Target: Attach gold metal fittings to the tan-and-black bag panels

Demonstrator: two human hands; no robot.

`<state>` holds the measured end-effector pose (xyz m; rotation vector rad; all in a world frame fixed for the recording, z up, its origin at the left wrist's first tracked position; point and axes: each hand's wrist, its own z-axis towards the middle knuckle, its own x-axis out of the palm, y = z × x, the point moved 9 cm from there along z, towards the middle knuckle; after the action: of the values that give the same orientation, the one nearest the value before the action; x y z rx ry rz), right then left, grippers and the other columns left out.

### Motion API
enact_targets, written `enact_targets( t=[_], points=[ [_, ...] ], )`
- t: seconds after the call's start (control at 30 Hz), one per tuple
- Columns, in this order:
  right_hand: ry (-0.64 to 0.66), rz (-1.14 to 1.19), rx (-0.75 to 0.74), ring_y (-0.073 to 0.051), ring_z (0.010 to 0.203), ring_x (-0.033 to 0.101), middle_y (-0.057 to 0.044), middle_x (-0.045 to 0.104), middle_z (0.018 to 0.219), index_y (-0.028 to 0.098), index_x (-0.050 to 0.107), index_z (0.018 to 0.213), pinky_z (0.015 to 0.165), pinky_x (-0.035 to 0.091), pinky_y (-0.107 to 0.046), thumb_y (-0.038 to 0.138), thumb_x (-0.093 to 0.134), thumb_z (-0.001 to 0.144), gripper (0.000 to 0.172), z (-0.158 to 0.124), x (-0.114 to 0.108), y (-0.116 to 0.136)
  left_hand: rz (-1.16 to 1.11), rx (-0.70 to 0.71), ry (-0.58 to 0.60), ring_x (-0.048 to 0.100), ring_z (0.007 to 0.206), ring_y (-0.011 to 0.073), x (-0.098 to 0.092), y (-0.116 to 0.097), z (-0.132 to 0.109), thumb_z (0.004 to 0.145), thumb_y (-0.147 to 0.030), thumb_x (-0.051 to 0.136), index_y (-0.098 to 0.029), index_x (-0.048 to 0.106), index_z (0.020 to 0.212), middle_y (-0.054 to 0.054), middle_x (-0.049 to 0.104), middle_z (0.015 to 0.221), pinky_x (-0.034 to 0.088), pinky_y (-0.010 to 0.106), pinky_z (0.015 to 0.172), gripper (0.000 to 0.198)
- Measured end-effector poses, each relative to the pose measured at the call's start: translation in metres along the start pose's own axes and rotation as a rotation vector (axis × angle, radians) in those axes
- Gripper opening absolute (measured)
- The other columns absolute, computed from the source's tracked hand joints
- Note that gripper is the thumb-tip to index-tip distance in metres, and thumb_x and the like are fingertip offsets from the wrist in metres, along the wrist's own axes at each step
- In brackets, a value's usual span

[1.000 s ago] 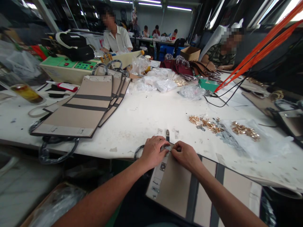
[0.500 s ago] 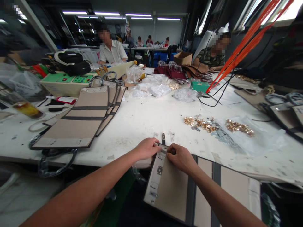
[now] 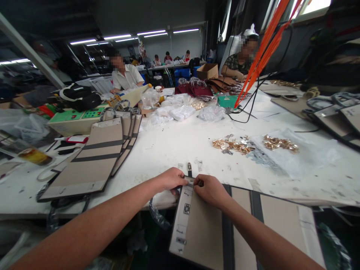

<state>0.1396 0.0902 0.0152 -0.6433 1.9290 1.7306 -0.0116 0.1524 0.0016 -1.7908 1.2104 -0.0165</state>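
A beige bag panel with black strips lies tilted over the table's front edge, partly off it. At its upper left corner my left hand is closed on the panel's edge, thumb on top. Beside it, my right hand has its fingers curled and pinched at the pale end strip; what is between them is too small to make out. A black tab with a metal fitting sticks out past the corner. A square metal piece sits on the pale strip.
Stacked panels lie at the left near a green-topped machine. Gold metal parts and a plastic sheet with more are on the right. Orange strips hang down. Two people sit across the table.
The view has shifted and tilted a little, so the scene sits differently. Both hands remain at the panel's corner, with the left hand's fingers now further round the edge.
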Motion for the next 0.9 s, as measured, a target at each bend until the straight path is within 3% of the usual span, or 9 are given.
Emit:
enact_targets(
  t=[0.1, 0.37, 0.47, 0.6, 0.77, 0.9],
  points=[
    [0.01, -0.003, 0.004, -0.02, 0.074, 0.066, -0.001, 0.074, 0.077, 0.024, 0.074, 0.08, 0.066, 0.04, -0.027, 0.013, 0.064, 0.079, 0.015, 0.002, -0.001, 0.001, 0.01, -0.019, 0.008, 0.058, 0.049, 0.0139, 0.001, -0.001, 0.002, 0.076, -0.04, 0.072, -0.02, 0.06, 0.075, -0.005, 0.055, 0.057, 0.039, 0.022, 0.04, 0.024],
    [0.021, 0.03, 0.025, -0.019, 0.071, 0.064, -0.001, 0.073, 0.077, 0.021, 0.074, 0.082, 0.064, 0.042, -0.028, 0.015, 0.066, 0.082, 0.01, 0.013, -0.015, 0.004, -0.009, -0.056, 0.02, 0.053, 0.039, 0.0116, 0.002, 0.002, 0.011, 0.078, -0.034, 0.069, -0.02, 0.058, 0.076, -0.005, 0.057, 0.053, 0.03, 0.021, 0.037, 0.018],
    [-0.06, 0.251, 0.029, -0.016, 0.056, 0.057, 0.002, 0.066, 0.065, 0.021, 0.073, 0.086, 0.055, 0.04, -0.027, 0.025, 0.067, 0.088, 0.007, 0.007, -0.041, 0.017, -0.037, -0.051, 0.031, 0.056, 0.039, 0.0122, 0.003, 0.004, 0.01, 0.079, -0.032, 0.069, -0.019, 0.061, 0.079, -0.005, 0.06, 0.056, 0.033, 0.021, 0.038, 0.016],
    [-0.302, 0.636, -0.12, -0.015, 0.051, 0.052, 0.003, 0.059, 0.058, 0.021, 0.068, 0.085, 0.052, 0.042, -0.028, 0.045, 0.069, 0.094, 0.025, -0.009, -0.069, 0.035, -0.082, -0.044, 0.04, 0.06, 0.04, 0.0143, 0.002, 0.007, 0.01, 0.08, -0.033, 0.071, -0.019, 0.062, 0.085, -0.003, 0.064, 0.06, 0.031, 0.022, 0.036, 0.017],
    [-0.385, 0.864, -0.22, -0.015, 0.057, 0.053, 0.002, 0.055, 0.06, 0.021, 0.055, 0.064, 0.057, 0.044, -0.029, 0.042, 0.07, 0.097, 0.043, -0.015, -0.052, 0.024, -0.128, -0.034, 0.046, 0.062, 0.041, 0.0169, 0.003, 0.01, 0.008, 0.082, -0.031, 0.07, -0.019, 0.062, 0.083, -0.002, 0.064, 0.057, 0.035, 0.023, 0.036, 0.014],
    [-0.39, 1.141, -0.234, -0.011, 0.047, 0.042, 0.006, 0.042, 0.054, 0.021, 0.051, 0.063, 0.049, 0.037, -0.027, 0.038, 0.068, 0.097, 0.042, -0.008, -0.051, 0.025, -0.161, -0.04, 0.058, 0.063, 0.043, 0.0168, 0.004, 0.012, 0.006, 0.083, -0.029, 0.069, -0.019, 0.062, 0.084, -0.003, 0.063, 0.055, 0.042, 0.023, 0.039, 0.012]
  ],
)
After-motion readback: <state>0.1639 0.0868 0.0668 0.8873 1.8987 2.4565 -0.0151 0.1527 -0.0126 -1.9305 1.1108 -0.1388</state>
